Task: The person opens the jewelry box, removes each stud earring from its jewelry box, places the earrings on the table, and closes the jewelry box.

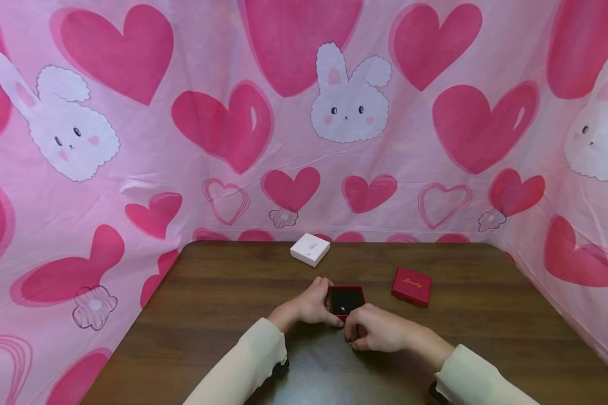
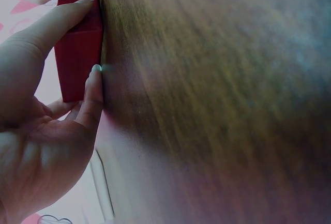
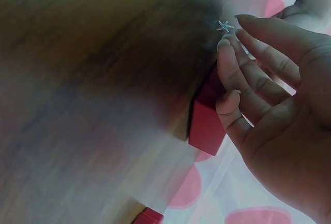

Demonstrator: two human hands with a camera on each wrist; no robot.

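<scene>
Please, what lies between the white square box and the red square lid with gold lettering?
Only bare brown wooden table lies between the white box and the red lid, as the head view shows.

Open red box, star inside, second star pinched

The right hand hides part of the open red box; print on the white box is unreadably small.

Cream-coloured long sleeves end in plain cuffs, with small black pieces showing beneath.
</scene>
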